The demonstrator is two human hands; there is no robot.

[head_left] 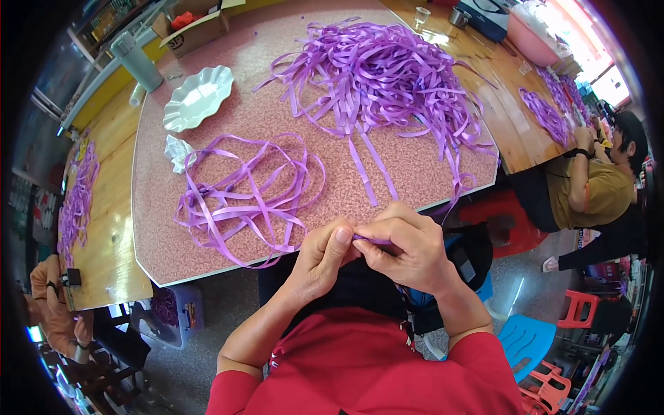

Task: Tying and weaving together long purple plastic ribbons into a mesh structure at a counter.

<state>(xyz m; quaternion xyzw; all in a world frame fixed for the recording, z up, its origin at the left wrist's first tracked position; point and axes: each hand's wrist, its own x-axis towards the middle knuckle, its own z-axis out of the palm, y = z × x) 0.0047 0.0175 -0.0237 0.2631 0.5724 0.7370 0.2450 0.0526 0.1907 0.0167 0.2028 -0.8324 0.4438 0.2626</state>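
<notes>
Purple strip [373, 240]: a short length shows between the two hands, by the near edge of the pink table [422, 166].
Left hand [319, 259]: narrow, thumb and forefinger pinching the strip's left end.
Right hand [409, 245]: narrow too, thumb and forefinger pinching the strip farther right.
Ribbon heap [387, 79]: thick and tangled, between twelve and one o'clock from the hands; two flat tails [360, 170] reach down from it toward six.
Loose loops [228, 213]: purple ribbon spread at ten o'clock, near the left hand.
Scalloped plate [199, 99]: pale, between ten and eleven o'clock, beyond a crumpled white tissue [178, 153].
Green bottle [137, 62]: upright at ten o'clock, past the plate.
Cardboard box [197, 34]: at eleven o'clock, something red inside.
Co-worker [595, 187]: between two and three o'clock, at a wooden table [501, 104] with more purple ribbon [544, 116].
Blue stool [527, 342]: at four o'clock, on the floor.
</notes>
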